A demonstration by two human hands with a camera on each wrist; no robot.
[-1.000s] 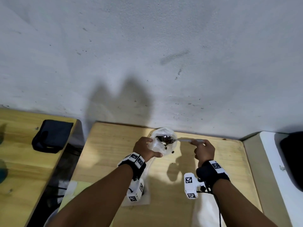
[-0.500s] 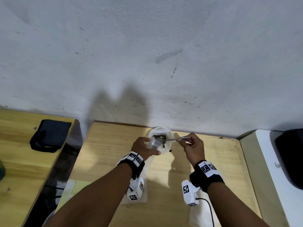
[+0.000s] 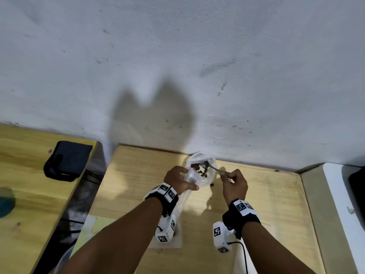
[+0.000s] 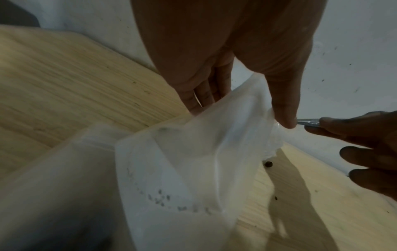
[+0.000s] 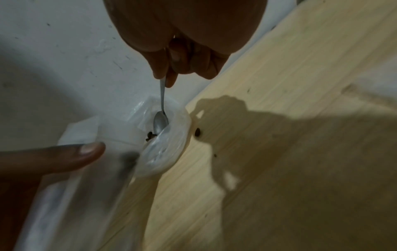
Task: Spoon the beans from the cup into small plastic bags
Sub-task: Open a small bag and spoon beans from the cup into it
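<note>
The left hand [image 3: 180, 179] grips a clear plastic bag [image 3: 201, 171] at the far edge of the table [image 3: 266, 194], close to the wall [image 3: 177, 56], fingers and thumb curled round the film and holding its mouth wide. The right hand [image 3: 235, 184] pinches the handle of a metal spoon [image 3: 212, 167], whose bowl sits inside the bag's mouth. Dark beans [image 3: 200, 169] lie loose in the bag beside the bowl; half a second ago they were a dark clump at the spoon's tip, and now they are spread out within the film. The right hand has dropped nearer the person and swung rightward since then, so the handle now slopes up to the bag. One stray bean [image 3: 212, 184] lies on the table just beside the bag, between the two hands. Whether a cup stands inside the film I cannot tell. On the next table to the left lies a dark pouch [image 3: 68, 161].
</note>
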